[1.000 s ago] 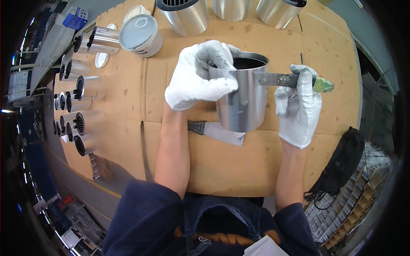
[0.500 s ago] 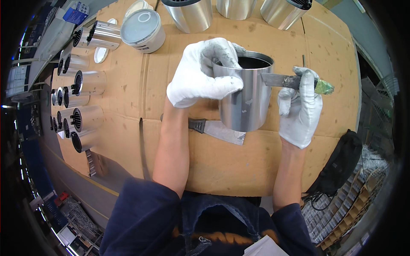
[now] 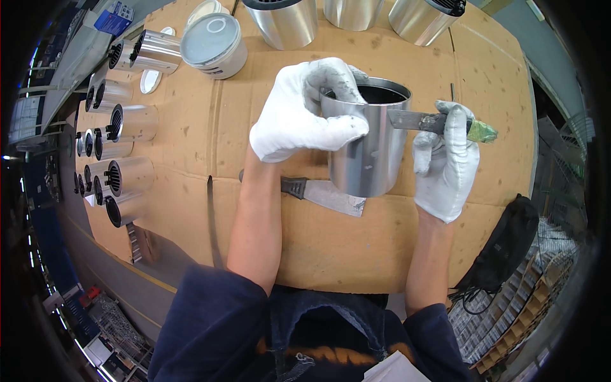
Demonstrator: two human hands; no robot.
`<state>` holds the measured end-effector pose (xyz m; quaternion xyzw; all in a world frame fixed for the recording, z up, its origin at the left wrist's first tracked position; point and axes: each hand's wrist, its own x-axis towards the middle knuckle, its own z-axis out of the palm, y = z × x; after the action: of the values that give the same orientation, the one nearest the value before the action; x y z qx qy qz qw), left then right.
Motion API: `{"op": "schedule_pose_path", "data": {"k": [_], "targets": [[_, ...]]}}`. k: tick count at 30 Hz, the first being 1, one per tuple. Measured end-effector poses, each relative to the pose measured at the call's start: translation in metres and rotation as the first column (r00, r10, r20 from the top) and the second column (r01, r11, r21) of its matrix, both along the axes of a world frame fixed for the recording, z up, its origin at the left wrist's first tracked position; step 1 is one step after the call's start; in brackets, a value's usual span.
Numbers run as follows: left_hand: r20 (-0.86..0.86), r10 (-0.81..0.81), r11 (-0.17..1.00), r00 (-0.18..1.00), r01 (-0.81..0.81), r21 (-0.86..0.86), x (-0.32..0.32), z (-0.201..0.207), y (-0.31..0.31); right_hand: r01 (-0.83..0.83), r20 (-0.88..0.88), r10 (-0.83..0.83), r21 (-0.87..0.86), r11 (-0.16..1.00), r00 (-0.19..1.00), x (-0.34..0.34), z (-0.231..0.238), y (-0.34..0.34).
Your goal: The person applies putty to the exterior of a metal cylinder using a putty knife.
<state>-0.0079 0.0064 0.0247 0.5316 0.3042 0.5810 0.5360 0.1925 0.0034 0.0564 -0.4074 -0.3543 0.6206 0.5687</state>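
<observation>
My gloved left hand (image 3: 305,114) grips the rim of a shiny metal cylinder (image 3: 369,159), fingers at the open top and thumb on the outer wall. The cylinder is dark inside, held slightly tilted above the table, with small pale specks on its side. In my gloved right hand (image 3: 449,165) is a putty knife (image 3: 439,122) with a dark handle, green at its end. Its flat blade lies against the cylinder's upper right wall. A wider scraper (image 3: 331,194) with a black handle rests on the cardboard below, partly hidden behind my left forearm.
Cardboard (image 3: 331,254) covers the table. Several metal cylinders (image 3: 137,123) with black grilles lie along the left side; more metal cylinders (image 3: 286,25) stand at the far edge. A lidded white bucket (image 3: 213,48) is far left. A black bag (image 3: 499,239) hangs at the right edge.
The cylinder and my left hand have shifted very slightly to the right. The putty knife still touches the wall, and my right hand has barely moved.
</observation>
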Motion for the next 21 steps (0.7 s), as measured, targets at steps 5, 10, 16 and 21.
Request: {"op": "schedule_pose_path", "data": {"k": [5, 10, 16, 21], "targets": [[-0.147, 0.060, 0.992, 0.987, -0.076, -0.101, 0.011, 0.023, -0.005, 0.054, -0.103, -0.054, -0.001, 0.999, 0.993, 0.014, 0.000, 0.002], [-0.240, 0.158, 0.942, 0.958, -0.219, -0.256, 0.024, 0.035, -0.005, 0.159, -0.128, -0.156, 0.008, 0.987, 0.979, 0.030, -0.006, 0.002], [-0.406, 0.276, 0.890, 0.871, -0.391, -0.233, 0.009, 0.051, -0.008, 0.307, -0.051, -0.302, 0.157, 0.939, 0.952, 0.031, -0.003, -0.015], [-0.466, 0.256, 0.909, 0.847, -0.375, -0.181, 0.009, 0.046, -0.007, 0.239, 0.269, -0.355, 0.382, 0.893, 0.895, 0.029, -0.023, -0.049]]}}
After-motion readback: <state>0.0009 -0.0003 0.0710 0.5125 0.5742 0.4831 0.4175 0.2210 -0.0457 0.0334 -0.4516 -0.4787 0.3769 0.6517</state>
